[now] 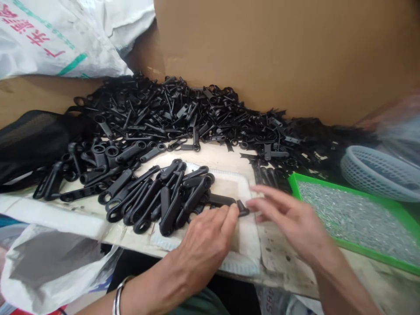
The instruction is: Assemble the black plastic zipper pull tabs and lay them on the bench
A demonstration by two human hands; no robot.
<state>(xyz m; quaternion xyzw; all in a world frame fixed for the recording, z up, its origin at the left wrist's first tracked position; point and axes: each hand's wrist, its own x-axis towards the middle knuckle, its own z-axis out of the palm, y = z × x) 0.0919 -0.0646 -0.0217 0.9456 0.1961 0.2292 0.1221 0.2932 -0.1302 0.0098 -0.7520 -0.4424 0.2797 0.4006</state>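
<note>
My left hand (210,234), with a bracelet at the wrist, is closed on a black plastic arm-shaped part (223,200) low over the white pad (244,236). The end of the part sticks out past my fingertips to the right. Beside that end, my right hand (297,221) has its fingers stretched out and apart; whether a fingertip touches the part is hard to tell. Left of my left hand lies a loose stack of similar black arms with ring-shaped ends (170,197).
A large heap of small black plastic pieces (183,109) runs along the cardboard wall (278,52). On the right are a green tray (297,186) of small shiny pieces and a grey-blue basket (377,175). White sacks (82,39) hang at upper left; another white bag (49,267) sits below.
</note>
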